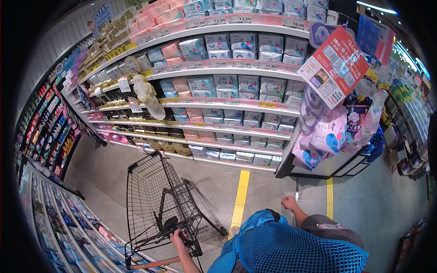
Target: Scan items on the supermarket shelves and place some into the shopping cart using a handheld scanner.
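My left hand [178, 236] is closed around a black rounded grip [171, 224] at the rear of a shopping cart; I cannot tell if it is part of the cart. The black wire cart [150, 194] stands ahead and to the left, and no goods show in its basket. Its reddish push bar [160, 262] runs below my left hand. My right hand [289, 203] hangs above the floor with curled fingers, and nothing shows in it. Beyond both hands, a curved shelf unit [218, 71] carries rows of wrapped soft packs [244, 41].
Low shelves [68, 225] flank the cart on the left. An end display [327, 136] with hanging bags and a red-and-white sign [336, 66] juts out at right. Yellow tape [240, 194] crosses the grey tiled floor [99, 170]. A blue mesh garment [286, 245] covers my body.
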A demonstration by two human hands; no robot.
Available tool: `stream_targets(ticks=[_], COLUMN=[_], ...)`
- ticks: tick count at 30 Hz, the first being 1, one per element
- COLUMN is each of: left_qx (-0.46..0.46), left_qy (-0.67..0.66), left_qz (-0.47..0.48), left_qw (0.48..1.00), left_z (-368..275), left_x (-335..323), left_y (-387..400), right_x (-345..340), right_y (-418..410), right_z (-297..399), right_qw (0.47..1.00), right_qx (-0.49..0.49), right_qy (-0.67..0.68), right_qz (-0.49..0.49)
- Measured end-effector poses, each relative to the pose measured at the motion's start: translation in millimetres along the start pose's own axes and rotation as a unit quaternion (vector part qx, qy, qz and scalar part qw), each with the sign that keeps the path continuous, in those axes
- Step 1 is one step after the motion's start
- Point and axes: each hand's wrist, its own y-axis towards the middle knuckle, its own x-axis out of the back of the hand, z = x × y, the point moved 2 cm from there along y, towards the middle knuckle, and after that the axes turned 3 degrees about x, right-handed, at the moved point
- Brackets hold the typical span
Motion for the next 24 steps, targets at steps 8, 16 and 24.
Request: stream_targets(ticks=[8, 16, 24], left_qx=[-0.013, -0.006, 0.004], left_qy=[0.021, 0.021, 0.009], left_qz=[-0.001, -0.001, 0.010], left_qw=[1.000, 1.000, 1.000], left_z=[3, -4, -1], left_x=[4, -12, -10], left_y=[4, -4, -1], right_x=[-7, -21, -8], right_y=[-14, -1, -1], right_z=[-26, -3, -16], right_qw=[0.998, 1.000, 0.999], right_qx=[-0.050, 0.021, 0.009], right_qy=[-0.046, -0.022, -0.048], right_qz=[-0.018, 0.001, -0.003])
